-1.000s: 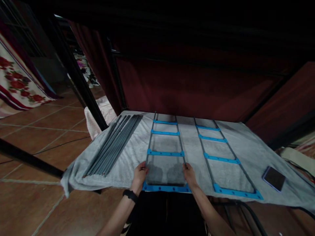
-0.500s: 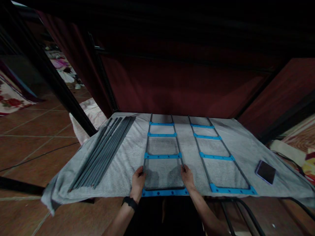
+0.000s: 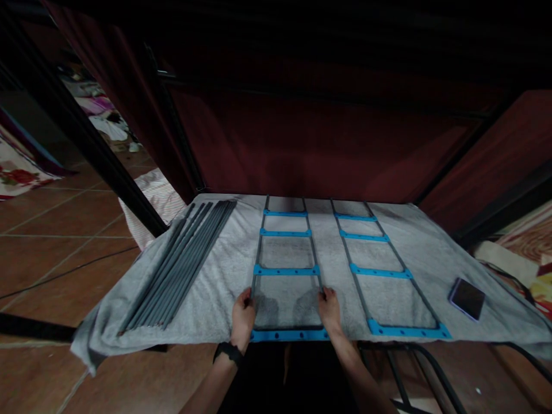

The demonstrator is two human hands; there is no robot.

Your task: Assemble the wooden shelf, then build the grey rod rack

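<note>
A ladder-shaped frame of thin grey rods with blue crosspieces (image 3: 286, 271) lies flat in front of me on a grey cloth. My left hand (image 3: 244, 315) is closed around its left rod, just above the nearest blue crosspiece. On the opposite side, my right hand (image 3: 329, 307) grips the right rod at about the same height. Beside it to the right lies a second frame with blue crosspieces (image 3: 382, 271), which neither hand touches. A bundle of loose grey rods (image 3: 179, 264) rests on the cloth at the left.
The grey cloth (image 3: 233, 253) covers the low surface. A phone (image 3: 467, 299) lies near its right edge. Dark red curtains (image 3: 310, 144) hang behind, with a black post (image 3: 99, 144) at the left. Curved black metal tubes (image 3: 431, 362) stand at the lower right.
Both hands keep their hold on the frame's side rods. The view has shifted very slightly; the frames and loose rods lie where they were.
</note>
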